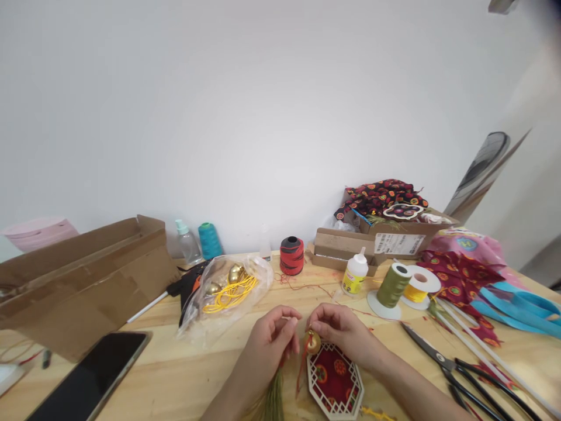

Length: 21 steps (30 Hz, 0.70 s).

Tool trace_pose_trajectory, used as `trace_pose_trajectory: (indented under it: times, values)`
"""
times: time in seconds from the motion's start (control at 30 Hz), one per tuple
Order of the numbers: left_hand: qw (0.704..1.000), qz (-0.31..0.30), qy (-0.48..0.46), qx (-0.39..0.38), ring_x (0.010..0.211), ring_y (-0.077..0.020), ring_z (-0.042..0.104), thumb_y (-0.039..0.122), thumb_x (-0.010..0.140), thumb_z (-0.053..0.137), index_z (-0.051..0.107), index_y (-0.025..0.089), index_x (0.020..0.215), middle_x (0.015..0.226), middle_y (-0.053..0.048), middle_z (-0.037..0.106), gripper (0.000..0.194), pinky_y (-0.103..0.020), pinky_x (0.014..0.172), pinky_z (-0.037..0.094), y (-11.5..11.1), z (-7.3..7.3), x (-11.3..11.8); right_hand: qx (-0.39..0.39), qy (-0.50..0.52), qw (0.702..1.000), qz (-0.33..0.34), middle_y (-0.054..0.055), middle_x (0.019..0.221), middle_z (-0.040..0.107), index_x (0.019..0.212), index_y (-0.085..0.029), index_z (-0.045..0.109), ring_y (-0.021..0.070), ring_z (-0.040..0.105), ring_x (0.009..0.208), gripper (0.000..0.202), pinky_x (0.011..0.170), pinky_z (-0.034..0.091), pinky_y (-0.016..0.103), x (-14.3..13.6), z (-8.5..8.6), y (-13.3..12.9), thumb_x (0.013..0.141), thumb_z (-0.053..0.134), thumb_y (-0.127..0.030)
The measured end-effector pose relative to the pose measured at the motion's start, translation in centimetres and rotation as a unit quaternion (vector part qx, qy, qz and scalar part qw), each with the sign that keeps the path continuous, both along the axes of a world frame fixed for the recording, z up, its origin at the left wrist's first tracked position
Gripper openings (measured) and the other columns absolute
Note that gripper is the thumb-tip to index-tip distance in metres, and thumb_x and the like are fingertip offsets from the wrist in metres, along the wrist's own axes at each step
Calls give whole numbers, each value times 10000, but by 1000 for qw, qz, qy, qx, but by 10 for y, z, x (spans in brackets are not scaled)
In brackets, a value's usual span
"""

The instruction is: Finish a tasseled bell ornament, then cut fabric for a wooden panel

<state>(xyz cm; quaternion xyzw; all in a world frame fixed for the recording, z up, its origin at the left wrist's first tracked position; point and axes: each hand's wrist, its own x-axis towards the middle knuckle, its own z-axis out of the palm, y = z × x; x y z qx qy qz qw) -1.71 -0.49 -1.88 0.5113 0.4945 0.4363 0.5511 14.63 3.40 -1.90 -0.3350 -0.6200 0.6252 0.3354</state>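
Observation:
My left hand [276, 336] is closed, with thumb and forefinger close together. An olive-green tassel [275, 397] hangs from under its curled fingers. Just to the right, my right hand [339, 330] pinches the top of a small gold bell [312, 344], where red cord is tied. A loose red cord [302, 368] trails down beside the bell. Below the bell lies an octagonal lattice-edged frame [309, 377] with dark red patterned fabric [336, 374] inside. Yellow cord [377, 414] shows at its lower end. What lies inside the left fingers is mostly hidden.
Black-handled scissors [445, 359] lie right, near white sticks [477, 345]. Behind stand a glue bottle [355, 273], green thread spool [394, 285] and red thread spool [291, 257]. A plastic bag [258, 286] holds gold bells. Left are a phone [92, 380] and cardboard box [96, 280].

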Motion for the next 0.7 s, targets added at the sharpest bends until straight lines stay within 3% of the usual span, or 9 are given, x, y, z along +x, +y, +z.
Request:
trace_pose_trajectory:
  times: [0.2, 0.37, 0.7]
  values:
    - [1000, 0, 27, 5, 462, -67, 403, 371, 794, 476, 548, 177, 852, 514, 61, 498, 215, -191, 463, 305, -3, 8, 0, -1, 0, 1000, -2, -20, 603, 519, 694, -139, 533, 94, 442, 534, 349, 524, 327, 231, 0, 0, -1, 692, 607, -480]
    - [990, -21, 134, 46, 611, -117, 465, 296, 730, 554, 581, 162, 728, 633, 21, 534, 137, -228, 571, 364, -5, 16, 1, 9, -7, 1000, -12, -28, 600, 523, 678, -139, 560, 85, 429, 533, 340, 528, 327, 223, 0, 2, -1, 670, 634, -471]
    - [983, -14, 176, 55, 600, -132, 470, 262, 732, 514, 556, 164, 699, 613, 22, 522, 112, -245, 564, 375, -5, 17, 1, 7, -11, 1000, -13, -28, 594, 525, 675, -142, 568, 86, 430, 529, 340, 522, 334, 226, 0, -1, -1, 658, 645, -473]
